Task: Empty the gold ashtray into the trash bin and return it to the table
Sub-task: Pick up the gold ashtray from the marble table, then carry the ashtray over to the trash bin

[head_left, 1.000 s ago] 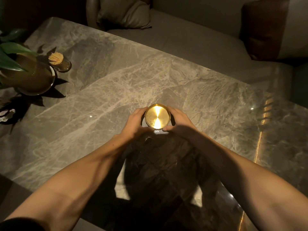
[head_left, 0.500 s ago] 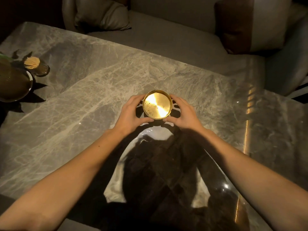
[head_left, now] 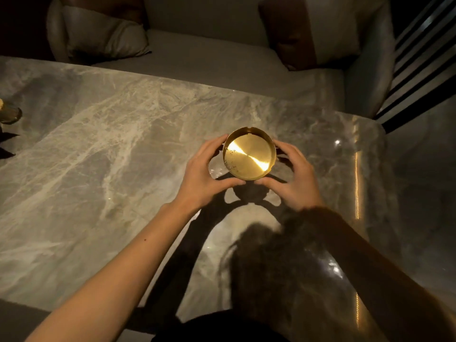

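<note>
The round gold ashtray [head_left: 249, 154] is held between my two hands a little above the grey marble table [head_left: 98, 156]; its shadow falls on the stone just below it. A few dark specks lie on its shiny bottom at the left. My left hand [head_left: 204, 174] cups its left side, thumb under the near rim. On the other side my right hand [head_left: 293, 178] does the same, with the fingers behind the far rim. No trash bin is in view.
A grey sofa [head_left: 209, 58] with a pale cushion [head_left: 103, 38] and a brown-and-white cushion [head_left: 311, 30] runs along the table's far edge. A small jar [head_left: 9, 114] stands at the left border. Dark slats [head_left: 424, 58] rise beyond the table's right corner.
The ashtray has come up off the table in both hands and appears larger and nearer. The view has swung right, so the plant bowl has left the frame.
</note>
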### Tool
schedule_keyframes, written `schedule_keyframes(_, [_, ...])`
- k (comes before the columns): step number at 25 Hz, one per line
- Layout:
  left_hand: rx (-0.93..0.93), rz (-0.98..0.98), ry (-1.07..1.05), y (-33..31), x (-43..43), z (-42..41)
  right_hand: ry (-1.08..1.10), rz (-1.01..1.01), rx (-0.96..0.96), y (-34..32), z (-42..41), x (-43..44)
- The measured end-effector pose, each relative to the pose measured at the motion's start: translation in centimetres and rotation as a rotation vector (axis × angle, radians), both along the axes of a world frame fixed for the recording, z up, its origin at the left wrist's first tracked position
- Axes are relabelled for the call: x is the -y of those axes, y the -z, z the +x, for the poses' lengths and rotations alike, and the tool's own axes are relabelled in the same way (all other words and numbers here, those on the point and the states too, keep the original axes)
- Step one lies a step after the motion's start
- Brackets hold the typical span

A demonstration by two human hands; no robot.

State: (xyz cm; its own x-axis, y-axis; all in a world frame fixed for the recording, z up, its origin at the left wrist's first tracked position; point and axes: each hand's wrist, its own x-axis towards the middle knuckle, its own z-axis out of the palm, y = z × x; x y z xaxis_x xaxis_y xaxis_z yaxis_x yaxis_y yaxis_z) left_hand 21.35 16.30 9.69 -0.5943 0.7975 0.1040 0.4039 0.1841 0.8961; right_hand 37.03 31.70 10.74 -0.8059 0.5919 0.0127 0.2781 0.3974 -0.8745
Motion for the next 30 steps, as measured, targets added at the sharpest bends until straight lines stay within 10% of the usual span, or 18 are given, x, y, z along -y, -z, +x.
schedule_keyframes(12, [0.471,-0.024,0.135,-2.5,-8.5,17.9,-0.21,-0.356,0.025,-4.1,20.8,-11.9])
schedule_keyframes(30, [0.722,-0.049,0.201,1.3,-9.6,18.7,0.16,-0.34,0.048,-2.4,21.3,-7.1])
